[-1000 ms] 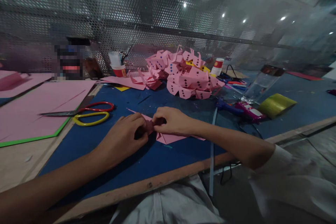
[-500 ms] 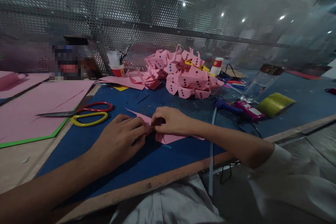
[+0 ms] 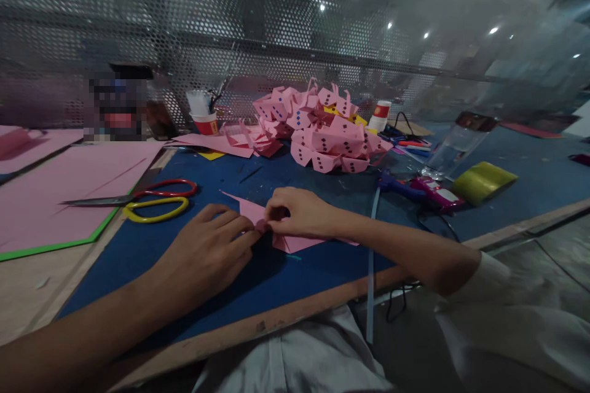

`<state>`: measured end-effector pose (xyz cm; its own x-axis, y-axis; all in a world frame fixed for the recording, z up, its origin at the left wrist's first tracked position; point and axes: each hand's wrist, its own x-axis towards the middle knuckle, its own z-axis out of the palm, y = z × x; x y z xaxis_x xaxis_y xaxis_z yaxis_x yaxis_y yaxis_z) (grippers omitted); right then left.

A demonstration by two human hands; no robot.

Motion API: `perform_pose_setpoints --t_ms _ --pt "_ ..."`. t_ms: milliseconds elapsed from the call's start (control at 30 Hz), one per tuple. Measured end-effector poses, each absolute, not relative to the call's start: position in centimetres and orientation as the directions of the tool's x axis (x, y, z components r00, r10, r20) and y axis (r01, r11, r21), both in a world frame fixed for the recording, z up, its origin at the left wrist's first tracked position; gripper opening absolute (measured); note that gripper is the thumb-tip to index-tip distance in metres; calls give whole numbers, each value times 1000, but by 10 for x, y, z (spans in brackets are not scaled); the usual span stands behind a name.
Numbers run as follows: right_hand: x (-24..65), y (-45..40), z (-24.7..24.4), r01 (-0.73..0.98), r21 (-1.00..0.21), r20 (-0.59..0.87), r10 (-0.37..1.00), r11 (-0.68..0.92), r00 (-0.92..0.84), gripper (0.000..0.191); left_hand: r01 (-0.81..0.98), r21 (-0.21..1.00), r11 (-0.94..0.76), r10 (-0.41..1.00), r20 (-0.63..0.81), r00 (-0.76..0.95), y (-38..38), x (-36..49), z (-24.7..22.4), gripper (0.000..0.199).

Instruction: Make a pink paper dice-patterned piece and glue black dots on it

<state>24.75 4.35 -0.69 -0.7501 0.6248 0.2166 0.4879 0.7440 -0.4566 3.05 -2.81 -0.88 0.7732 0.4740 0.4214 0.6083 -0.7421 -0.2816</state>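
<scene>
Pink folded paper piece point(image 3: 299, 243) with a thin pointed tip is lying flat on the blue tabletop with a pale wooden edge point(image 3: 221, 310), directly beneath both bare hands, which are covering much of its middle. The bare right hand point(image 3: 302, 214) is pinching it between thumb and forefinger, leaving a small rounded gap behind the fingertips; its wrist is hiding part of the paper, and only a pink sliver is showing beyond. The bare left hand point(image 3: 209, 245) is resting with bent fingers against the paper's near left part, but its thumb is staying mostly out of sight, so I cannot tell whether it is gripping or only pressing. The right forearm is crossing a translucent whitish stick point(image 3: 371, 295) and hiding its middle. To the left, scissors with red and yellow handles point(image 3: 130, 199) are lying partly over a large pink paper sheet point(image 3: 83, 184), which the picture's left edge is cutting off. Behind, pink paper shapes with dark diamond marks point(image 3: 338, 141) are overlapping too tightly for counting.
</scene>
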Motion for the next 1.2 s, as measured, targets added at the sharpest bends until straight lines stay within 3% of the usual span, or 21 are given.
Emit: perform_pose_setpoints --t_ms 533,1200 --pt "243 41 -2 528 -378 190 622 760 -760 17 603 -292 -742 471 413 779 -28 32 -7 18" --pt "243 38 -1 550 -385 184 645 741 -741 17 610 -303 -732 484 398 779 -30 33 -7 19"
